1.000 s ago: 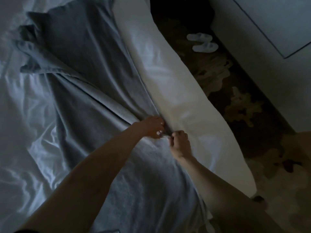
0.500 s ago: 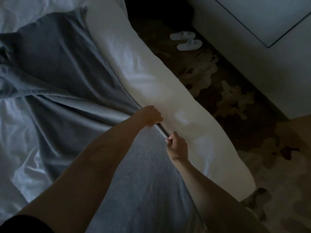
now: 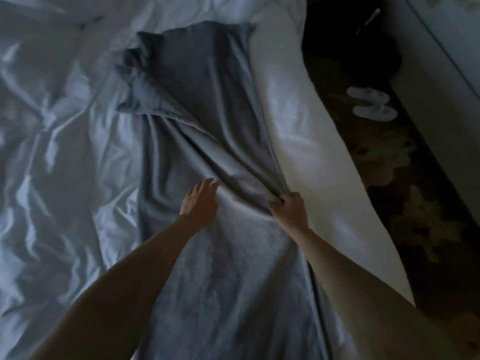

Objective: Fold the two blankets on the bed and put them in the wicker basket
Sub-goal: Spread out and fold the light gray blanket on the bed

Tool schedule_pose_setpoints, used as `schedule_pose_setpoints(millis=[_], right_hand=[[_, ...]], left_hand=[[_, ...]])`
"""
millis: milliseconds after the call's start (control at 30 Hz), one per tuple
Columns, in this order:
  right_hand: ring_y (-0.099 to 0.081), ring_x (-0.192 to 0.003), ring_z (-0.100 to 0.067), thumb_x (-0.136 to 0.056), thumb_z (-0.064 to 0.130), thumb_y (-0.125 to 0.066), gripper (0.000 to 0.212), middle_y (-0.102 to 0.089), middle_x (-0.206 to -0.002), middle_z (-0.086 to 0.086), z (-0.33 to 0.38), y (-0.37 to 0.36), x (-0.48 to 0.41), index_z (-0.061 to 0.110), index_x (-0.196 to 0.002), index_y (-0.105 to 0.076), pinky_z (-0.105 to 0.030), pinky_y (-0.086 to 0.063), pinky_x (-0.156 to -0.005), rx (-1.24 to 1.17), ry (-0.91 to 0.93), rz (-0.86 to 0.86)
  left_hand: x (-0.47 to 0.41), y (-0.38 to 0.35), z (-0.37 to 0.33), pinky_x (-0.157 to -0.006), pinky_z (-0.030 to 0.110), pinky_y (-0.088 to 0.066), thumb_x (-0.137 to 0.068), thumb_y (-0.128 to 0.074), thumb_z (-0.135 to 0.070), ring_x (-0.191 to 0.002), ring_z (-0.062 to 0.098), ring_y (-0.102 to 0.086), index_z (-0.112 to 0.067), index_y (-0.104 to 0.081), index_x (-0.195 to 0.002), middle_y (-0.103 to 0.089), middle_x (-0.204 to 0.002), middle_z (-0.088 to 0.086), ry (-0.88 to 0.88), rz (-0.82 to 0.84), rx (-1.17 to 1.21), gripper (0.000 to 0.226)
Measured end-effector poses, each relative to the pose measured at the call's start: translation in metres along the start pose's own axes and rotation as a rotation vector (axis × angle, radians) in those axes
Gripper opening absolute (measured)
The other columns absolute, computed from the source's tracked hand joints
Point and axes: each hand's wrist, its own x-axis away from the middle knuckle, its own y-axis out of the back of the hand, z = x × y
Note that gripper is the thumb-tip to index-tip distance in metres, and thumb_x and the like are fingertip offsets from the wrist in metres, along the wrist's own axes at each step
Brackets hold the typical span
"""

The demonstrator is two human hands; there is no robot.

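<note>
1. The grey blanket [image 3: 223, 281] lies lengthwise on the bed [image 3: 65, 152], running from the near edge of the picture up toward the far end. There its corner is bunched and folded over on itself.
2. The left hand [image 3: 200, 201] lies flat on the grey blanket near its middle, with fingers straight and spread, pressing on the cloth just left of a fan of creases.
3. The right hand [image 3: 289, 211] is curled round the blanket's right edge and pinches a gathered bunch of it. The creases radiate from this grip up the blanket.
4. The two hands are apart, with a span of grey cloth between them.
5. A long white cloth [image 3: 311, 165] lies along the right edge of the bed and touches the blanket's right side. Whether it is a blanket or bedding cannot be told.
6. The rumpled white sheet of the bed spreads out to the blanket's left.
7. On the floor to the right, a dark patterned carpet [image 3: 415, 209] carries a pair of white slippers [image 3: 371, 102], side by side near a pale cabinet [image 3: 441, 74].
</note>
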Motion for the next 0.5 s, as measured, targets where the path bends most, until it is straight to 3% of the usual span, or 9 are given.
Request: schedule_pose_setpoints(millis=[100, 167, 267, 400, 500], right_hand=[[-0.056, -0.101, -0.032, -0.085, 0.04, -0.068, 0.038, -0.055, -0.099, -0.021, 0.029, -0.007, -0.023, 0.002, -0.084, -0.064, -0.032, -0.042, -0.08, -0.027, 0.053, 0.007], [-0.06, -0.1, -0.031, -0.083, 0.059, -0.063, 0.054, -0.058, -0.093, -0.017, 0.043, -0.012, -0.038, 0.005, -0.081, -0.062, -0.03, -0.042, -0.08, -0.017, 0.004, 0.061], [-0.049, -0.121, -0.038, -0.079, 0.081, -0.04, 0.093, -0.054, -0.127, -0.023, 0.055, -0.016, -0.054, 0.001, -0.122, -0.059, -0.043, -0.039, -0.104, 0.033, -0.186, 0.168], [-0.039, -0.132, -0.039, -0.079, 0.077, -0.048, 0.088, -0.045, -0.143, -0.017, 0.051, -0.018, -0.066, 0.01, -0.135, -0.052, -0.043, -0.033, -0.112, 0.073, -0.195, 0.299], [-0.052, -0.124, -0.037, -0.083, 0.056, -0.065, 0.065, -0.058, -0.13, -0.017, 0.049, -0.017, -0.071, 0.007, -0.127, -0.059, -0.041, -0.043, -0.103, -0.12, -0.151, 0.201]], left_hand=[[0.019, 0.005, 0.059, -0.103, 0.038, -0.036, -0.09, -0.054, -0.022, -0.13, 0.027, -0.043, -0.019, -0.043, -0.141, -0.04, -0.145, 0.005, 0.244, 0.018, 0.002, 0.052], [0.025, 0.006, 0.09, -0.104, 0.042, -0.038, -0.089, -0.055, -0.023, -0.131, 0.029, -0.04, -0.023, -0.042, -0.14, -0.036, -0.147, 0.004, 0.375, 0.001, 0.069, 0.052], [0.02, 0.006, 0.124, -0.103, 0.048, -0.038, -0.089, -0.059, -0.029, -0.133, 0.034, -0.034, -0.018, -0.04, -0.14, -0.035, -0.145, 0.01, 0.555, 0.037, 0.184, 0.055], [0.0, 0.006, 0.146, -0.098, 0.049, -0.041, -0.092, -0.055, -0.036, -0.126, 0.036, -0.038, -0.017, -0.046, -0.132, -0.041, -0.137, 0.013, 0.613, -0.027, 0.279, 0.046], [-0.013, 0.009, 0.156, -0.096, 0.05, -0.042, -0.094, -0.051, -0.029, -0.124, 0.035, -0.037, -0.02, -0.048, -0.13, -0.04, -0.134, 0.012, 0.653, -0.072, 0.34, 0.038]])
